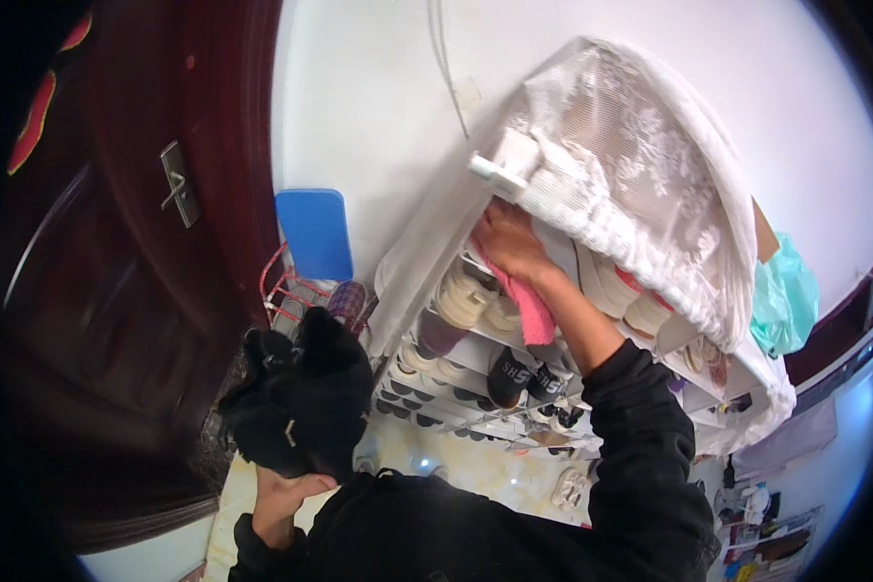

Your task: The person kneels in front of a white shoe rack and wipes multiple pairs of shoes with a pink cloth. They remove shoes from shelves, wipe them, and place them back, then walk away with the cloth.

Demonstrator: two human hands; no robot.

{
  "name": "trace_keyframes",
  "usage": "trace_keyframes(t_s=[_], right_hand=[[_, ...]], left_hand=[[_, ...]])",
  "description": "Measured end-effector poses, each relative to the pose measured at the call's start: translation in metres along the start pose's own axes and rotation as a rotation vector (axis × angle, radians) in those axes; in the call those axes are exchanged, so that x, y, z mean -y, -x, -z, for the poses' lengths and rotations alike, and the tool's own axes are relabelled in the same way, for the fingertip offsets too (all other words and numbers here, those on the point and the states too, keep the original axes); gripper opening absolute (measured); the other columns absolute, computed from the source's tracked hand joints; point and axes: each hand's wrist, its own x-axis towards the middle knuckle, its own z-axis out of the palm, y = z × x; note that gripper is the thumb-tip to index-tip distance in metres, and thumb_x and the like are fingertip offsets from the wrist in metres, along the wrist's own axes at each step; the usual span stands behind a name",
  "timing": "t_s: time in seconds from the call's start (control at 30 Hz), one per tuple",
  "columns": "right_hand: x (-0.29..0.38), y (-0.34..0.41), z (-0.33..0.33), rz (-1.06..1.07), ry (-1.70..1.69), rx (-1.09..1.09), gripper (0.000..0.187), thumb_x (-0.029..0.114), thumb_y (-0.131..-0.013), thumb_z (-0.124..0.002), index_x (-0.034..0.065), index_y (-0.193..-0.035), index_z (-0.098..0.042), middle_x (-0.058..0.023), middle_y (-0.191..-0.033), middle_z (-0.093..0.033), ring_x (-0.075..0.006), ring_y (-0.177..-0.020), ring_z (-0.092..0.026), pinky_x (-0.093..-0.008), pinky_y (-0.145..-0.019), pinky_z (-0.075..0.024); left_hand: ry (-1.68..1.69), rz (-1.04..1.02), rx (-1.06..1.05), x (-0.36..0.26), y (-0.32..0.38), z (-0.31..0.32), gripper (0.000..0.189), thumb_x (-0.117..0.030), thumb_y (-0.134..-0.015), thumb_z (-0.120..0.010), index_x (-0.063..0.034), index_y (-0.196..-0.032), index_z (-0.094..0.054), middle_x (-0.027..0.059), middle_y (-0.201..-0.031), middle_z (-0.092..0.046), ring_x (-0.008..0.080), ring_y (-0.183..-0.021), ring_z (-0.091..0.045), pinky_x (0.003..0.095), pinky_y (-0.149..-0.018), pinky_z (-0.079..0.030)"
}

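Observation:
My right hand [511, 236] presses a pink cloth [527, 305] against an upper tier of a white shoe rack [495, 338]. One end of the cloth hangs down over the shoes below, and its top part is hidden under my fingers. A white lace cover [626, 138] is folded back over the top of the rack, just above that hand. Low on the left, my left hand [287, 495] holds up a dark fluffy item [309, 400] with small gold-coloured fittings, possibly footwear; most of my fingers are behind it.
Cream sneakers [462, 300] and black shoes with lettering [508, 378] fill tiers of the rack. A dark red door [116, 291] with a metal handle [180, 185] stands left. A blue board [314, 233] leans on the wall. A green plastic bag [786, 298] hangs right. White shoes [570, 487] lie on the floor.

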Motion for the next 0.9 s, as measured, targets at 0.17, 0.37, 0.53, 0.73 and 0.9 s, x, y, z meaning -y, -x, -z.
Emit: trace_keyframes(t_s=[0.17,0.37,0.53,0.73,0.9], right_hand=[[0.028,0.068,0.042,0.183,-0.187,0.050,0.039,0.033,-0.100,-0.046,0.0024,-0.122,-0.059,-0.0170,-0.123,-0.060,-0.0326,-0.116,-0.057,-0.0422,-0.098,-0.0429],[-0.013,0.179,0.062,-0.177,-0.961,0.147,0.031,0.022,-0.095,-0.059,0.0005,-0.118,-0.062,-0.0079,-0.112,-0.064,-0.0190,-0.101,-0.061,-0.0294,-0.092,-0.0468],[-0.001,0.259,0.063,-0.158,-1.324,0.096,0.058,0.028,-0.082,-0.068,0.0017,-0.131,-0.051,-0.0086,-0.127,-0.056,-0.0180,-0.111,-0.056,-0.0318,-0.097,-0.0439],[0.013,0.274,0.054,-0.135,-1.443,-0.158,0.088,0.038,-0.084,-0.068,0.0002,-0.150,-0.027,-0.0145,-0.145,-0.042,-0.0213,-0.126,-0.049,-0.0324,-0.106,-0.0364],[0.004,0.241,0.044,-0.216,-1.413,-0.226,0.083,0.034,-0.090,-0.063,-0.0026,-0.152,-0.022,-0.0137,-0.150,-0.037,-0.0219,-0.133,-0.042,-0.0323,-0.110,-0.0329]], left_hand=[[-0.023,0.131,0.299,-0.014,-0.015,-0.024,0.070,0.017,-0.065,-0.079,0.0079,-0.128,-0.050,0.0178,-0.119,-0.062,0.0209,-0.097,-0.067,0.0319,-0.078,-0.057],[-0.273,0.024,0.875,-0.008,-0.044,-0.047,0.048,0.004,-0.071,-0.078,0.0029,-0.117,-0.061,0.0150,-0.112,-0.067,0.0228,-0.096,-0.067,0.0342,-0.084,-0.054],[-0.374,-0.126,1.116,0.018,-0.077,-0.092,0.041,-0.008,-0.072,-0.080,-0.0047,-0.111,-0.068,0.0117,-0.111,-0.069,0.0254,-0.100,-0.066,0.0366,-0.092,-0.049],[-0.351,-0.219,1.107,0.027,-0.130,-0.142,0.034,-0.019,-0.072,-0.081,-0.0138,-0.104,-0.073,0.0082,-0.111,-0.070,0.0290,-0.104,-0.064,0.0389,-0.099,-0.044],[-0.449,-0.239,0.964,0.034,-0.164,-0.176,0.046,-0.013,-0.068,-0.087,-0.0046,-0.109,-0.067,0.0057,-0.105,-0.069,0.0183,-0.101,-0.060,0.0338,-0.095,-0.045]])
